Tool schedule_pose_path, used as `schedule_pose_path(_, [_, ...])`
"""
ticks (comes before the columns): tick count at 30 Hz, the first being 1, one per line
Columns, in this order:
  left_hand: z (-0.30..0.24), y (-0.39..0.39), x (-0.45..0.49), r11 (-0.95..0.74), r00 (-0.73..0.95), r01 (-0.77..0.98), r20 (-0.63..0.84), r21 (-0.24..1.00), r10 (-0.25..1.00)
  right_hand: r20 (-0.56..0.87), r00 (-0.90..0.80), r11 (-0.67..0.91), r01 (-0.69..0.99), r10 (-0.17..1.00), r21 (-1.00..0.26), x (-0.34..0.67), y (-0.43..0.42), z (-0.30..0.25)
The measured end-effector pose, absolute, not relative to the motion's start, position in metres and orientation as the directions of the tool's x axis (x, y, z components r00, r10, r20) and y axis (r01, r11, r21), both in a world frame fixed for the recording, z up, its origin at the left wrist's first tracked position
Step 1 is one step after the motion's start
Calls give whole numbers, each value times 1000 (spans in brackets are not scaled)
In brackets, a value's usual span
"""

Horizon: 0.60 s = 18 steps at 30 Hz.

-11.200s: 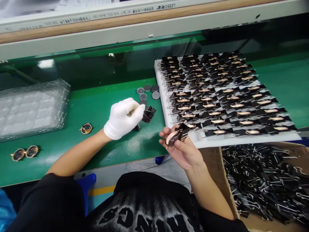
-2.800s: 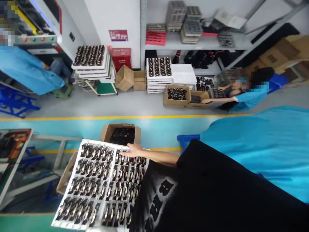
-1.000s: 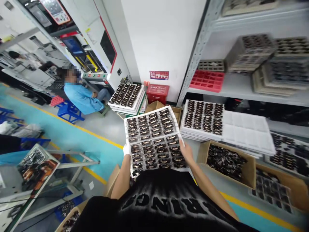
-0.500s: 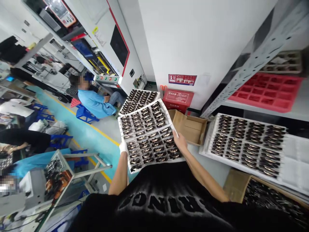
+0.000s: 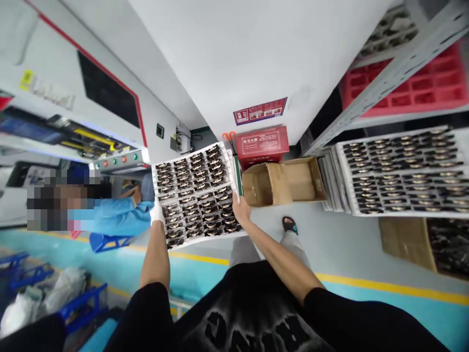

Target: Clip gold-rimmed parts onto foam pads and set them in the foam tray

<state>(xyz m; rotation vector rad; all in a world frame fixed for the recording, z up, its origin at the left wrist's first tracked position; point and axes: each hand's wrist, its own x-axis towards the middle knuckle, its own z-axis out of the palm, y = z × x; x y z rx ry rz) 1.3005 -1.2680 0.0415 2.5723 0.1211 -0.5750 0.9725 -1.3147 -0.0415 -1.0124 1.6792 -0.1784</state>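
A white tray (image 5: pixel 227 168) filled with rows of small dark parts with shiny metallic middles is held level in front of me, in the middle of the head view. My left hand (image 5: pixel 157 214), in a white glove, grips its left edge. On the right edge my right hand (image 5: pixel 241 209) is closed, its thumb over the rim; a white covering shows on a fingertip. Both hands' lower fingers are hidden by the tray. Another white edge peeks out behind the tray's far right corner, mostly covered.
A red box (image 5: pixel 262 146) and open cardboard boxes (image 5: pixel 303 178) stand by the wall. On the right, a shelf post (image 5: pixel 384 80) rises beside stacked white trays (image 5: pixel 348 188) and a red tray (image 5: pixel 434 80). A seated person in blue (image 5: pixel 120 215) is on the left, beside a machine (image 5: pixel 110 115).
My view has swung left and come nearer to the machine and the seated person. The held tray has moved over the other filled tray and now covers nearly all of it. Both hands keep their grip.
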Motion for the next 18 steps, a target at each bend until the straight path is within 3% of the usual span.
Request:
schedule_pose_path(4, [-17, -1326, 1376, -918, 893, 116, -445, 379, -71, -736, -131, 697, -464, -665, -547, 1032, -1328, -78])
schedule_pose_path(9, [-76, -1365, 1404, -947, 853, 46, -507, 317, -128, -721, -228, 729, -442, -654, -522, 1053, -1341, -108])
schedule_pose_path(18, [-116, -1376, 1429, -971, 807, -85, -556, 225, -200, -706, -271, 732, -463, -654, -500, 1052, -1348, -137])
